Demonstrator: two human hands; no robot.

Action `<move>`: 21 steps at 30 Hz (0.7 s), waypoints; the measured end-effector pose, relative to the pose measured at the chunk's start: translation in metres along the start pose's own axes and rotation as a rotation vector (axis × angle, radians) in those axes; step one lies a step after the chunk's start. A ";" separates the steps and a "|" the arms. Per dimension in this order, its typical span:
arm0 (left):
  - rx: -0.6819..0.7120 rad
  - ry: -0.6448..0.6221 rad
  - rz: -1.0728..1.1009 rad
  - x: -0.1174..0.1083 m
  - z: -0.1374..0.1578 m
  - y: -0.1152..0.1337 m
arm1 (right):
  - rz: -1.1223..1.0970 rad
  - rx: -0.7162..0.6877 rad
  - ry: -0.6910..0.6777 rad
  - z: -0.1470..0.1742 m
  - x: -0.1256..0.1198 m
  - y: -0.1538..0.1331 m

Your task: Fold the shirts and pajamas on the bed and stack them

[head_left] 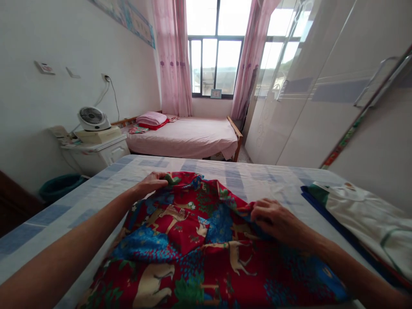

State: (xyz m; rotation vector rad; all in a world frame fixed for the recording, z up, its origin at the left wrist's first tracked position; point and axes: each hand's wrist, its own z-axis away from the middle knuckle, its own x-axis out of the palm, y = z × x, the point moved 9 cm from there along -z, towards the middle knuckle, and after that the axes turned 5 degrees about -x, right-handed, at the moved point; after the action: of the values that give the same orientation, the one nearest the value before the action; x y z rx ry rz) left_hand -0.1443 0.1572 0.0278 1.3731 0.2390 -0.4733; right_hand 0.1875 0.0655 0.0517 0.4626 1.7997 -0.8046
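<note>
A red patterned shirt, printed with animals and blue and green foliage, lies spread over the bed's checked sheet in front of me. At its far left corner, my left hand is closed on the cloth, thumb and fingers pinching the edge. My right hand grips the shirt's right upper edge with curled fingers. Between the hands the far edge is rumpled and partly folded over. The near end of the shirt runs out of the bottom of the view.
Folded white and dark blue clothes are stacked on the bed at the right. Beyond stands a pink-covered bed below a window. A white fan sits on a cabinet at left, near a teal bin. Wardrobes line the right side.
</note>
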 end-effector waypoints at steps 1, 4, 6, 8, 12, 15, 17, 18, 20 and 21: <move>-0.004 -0.090 0.011 0.005 0.011 0.002 | -0.052 0.013 -0.050 0.007 0.006 -0.008; -0.051 -0.158 0.053 0.007 0.033 0.001 | -0.105 0.190 0.003 0.025 0.009 0.006; -0.121 -0.079 0.115 0.005 0.034 -0.010 | -0.051 0.262 0.114 0.031 0.008 0.027; -0.193 0.003 0.176 0.006 0.028 -0.026 | 0.000 0.251 0.180 0.028 0.010 0.041; -0.144 0.081 0.261 0.011 0.008 -0.031 | -0.012 0.247 0.169 0.009 0.020 0.051; 0.018 0.150 0.320 0.001 -0.001 -0.006 | -0.056 0.305 0.167 -0.004 0.013 0.058; 0.113 0.190 0.371 -0.011 -0.007 0.014 | -0.046 0.390 0.260 -0.007 -0.008 0.075; 0.144 0.200 0.398 -0.016 -0.011 0.021 | -0.022 0.456 0.321 -0.006 -0.020 0.089; 0.158 0.201 0.427 -0.023 -0.024 0.028 | 0.040 0.615 0.394 0.000 -0.039 0.124; 0.143 0.200 0.418 -0.026 -0.032 0.027 | 0.067 0.688 0.400 0.002 -0.044 0.143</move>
State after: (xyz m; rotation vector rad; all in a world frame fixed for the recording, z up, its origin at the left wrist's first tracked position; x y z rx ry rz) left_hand -0.1515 0.1964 0.0562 1.5631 0.0761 -0.0036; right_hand 0.2978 0.1665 0.0490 1.1915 1.8126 -1.3568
